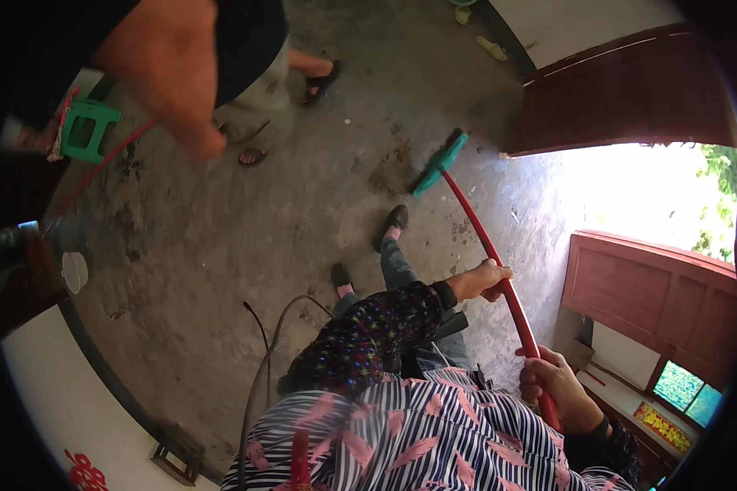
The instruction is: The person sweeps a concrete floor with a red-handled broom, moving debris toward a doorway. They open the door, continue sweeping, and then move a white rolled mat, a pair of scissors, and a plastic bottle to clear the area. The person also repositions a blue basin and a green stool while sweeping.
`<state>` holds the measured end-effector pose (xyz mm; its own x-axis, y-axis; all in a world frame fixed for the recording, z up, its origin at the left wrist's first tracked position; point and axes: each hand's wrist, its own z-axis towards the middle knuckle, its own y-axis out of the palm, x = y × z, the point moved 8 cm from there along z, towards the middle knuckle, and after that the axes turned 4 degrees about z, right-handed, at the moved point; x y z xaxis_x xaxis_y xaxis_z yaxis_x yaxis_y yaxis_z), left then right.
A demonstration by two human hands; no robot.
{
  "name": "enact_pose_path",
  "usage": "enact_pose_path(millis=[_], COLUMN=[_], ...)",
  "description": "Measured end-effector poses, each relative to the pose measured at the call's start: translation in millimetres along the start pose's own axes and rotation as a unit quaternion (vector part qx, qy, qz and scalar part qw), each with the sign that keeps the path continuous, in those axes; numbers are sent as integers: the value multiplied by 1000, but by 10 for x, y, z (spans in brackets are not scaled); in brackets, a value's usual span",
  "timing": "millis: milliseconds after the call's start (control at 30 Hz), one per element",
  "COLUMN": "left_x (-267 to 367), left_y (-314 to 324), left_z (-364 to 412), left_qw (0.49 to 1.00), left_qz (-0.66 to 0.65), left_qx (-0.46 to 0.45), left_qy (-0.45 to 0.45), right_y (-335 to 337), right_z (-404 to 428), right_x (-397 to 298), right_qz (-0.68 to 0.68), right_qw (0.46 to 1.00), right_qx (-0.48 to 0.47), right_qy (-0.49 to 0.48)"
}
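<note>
A broom with a red handle (476,218) slants across the floor in front of me. Its green head (440,166) has dark bristles that rest on the concrete floor (270,233) beyond my feet. My left hand (482,279) grips the handle around its middle. Lower down, close to my striped apron (405,429), my right hand (553,380) is closed around the upper end of the same handle. Dark damp-looking patches and small light specks lie on the floor beside the broom head.
Another person's arm (166,80) and sandalled foot (253,158) are at upper left, beside a green plastic stool (89,130) and a thin red pole (107,161). A white bucket (74,272) stands left. Wooden door panels (651,276) flank a bright doorway at right. Slippers (491,48) lie by the far wall.
</note>
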<state>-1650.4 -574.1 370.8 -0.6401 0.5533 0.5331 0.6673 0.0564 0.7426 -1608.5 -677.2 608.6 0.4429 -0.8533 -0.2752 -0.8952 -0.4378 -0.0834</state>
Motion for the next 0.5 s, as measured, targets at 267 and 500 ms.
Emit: enact_pose_path(millis=[267,500], left_x=[653,749], left_y=[-1347,-2505], left_z=[-514,-561], left_qw=[987,909], left_qz=[-18,-201], left_qx=[124,340], left_qy=[-103,-136], right_y=[179,786], right_z=[758,2011], right_x=[-1128,-2159], right_qz=[-142,-172], right_qw=[966,916], right_qx=[-196,-332], right_qy=[89,145])
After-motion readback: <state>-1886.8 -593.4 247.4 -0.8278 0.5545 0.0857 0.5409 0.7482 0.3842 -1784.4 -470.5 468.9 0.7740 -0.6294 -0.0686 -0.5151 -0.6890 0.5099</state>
